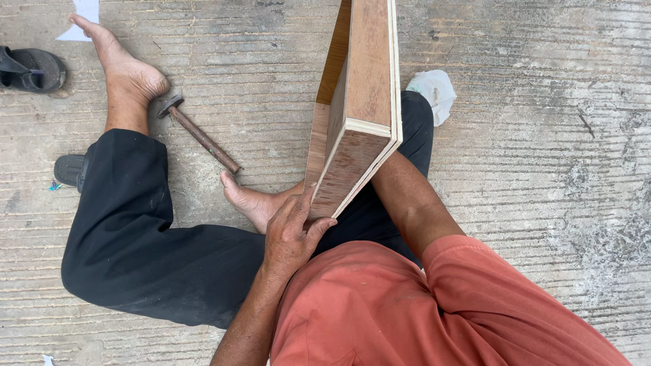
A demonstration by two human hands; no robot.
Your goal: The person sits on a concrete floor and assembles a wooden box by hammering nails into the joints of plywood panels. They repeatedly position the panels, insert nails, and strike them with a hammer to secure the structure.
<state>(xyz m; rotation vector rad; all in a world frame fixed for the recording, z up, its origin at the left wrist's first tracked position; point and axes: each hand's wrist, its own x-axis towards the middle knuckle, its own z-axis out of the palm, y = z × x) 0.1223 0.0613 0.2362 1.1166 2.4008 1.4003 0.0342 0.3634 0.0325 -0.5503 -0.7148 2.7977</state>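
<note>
At the upper left edge of the frame a dark rubber sandal is seen on the grooved grey concrete floor. Right of it, beside a bare foot, a rusty metal hammer with a dark head lies flat on the floor. Near the lower centre, the left hand is closed around the near lower corner of a box-like frame of brown plywood boards, which stands on edge at the upper centre, against the legs. The right hand is hidden behind the frame; its grip cannot be told. A crumpled white plastic bag lies just right of the frame.
</note>
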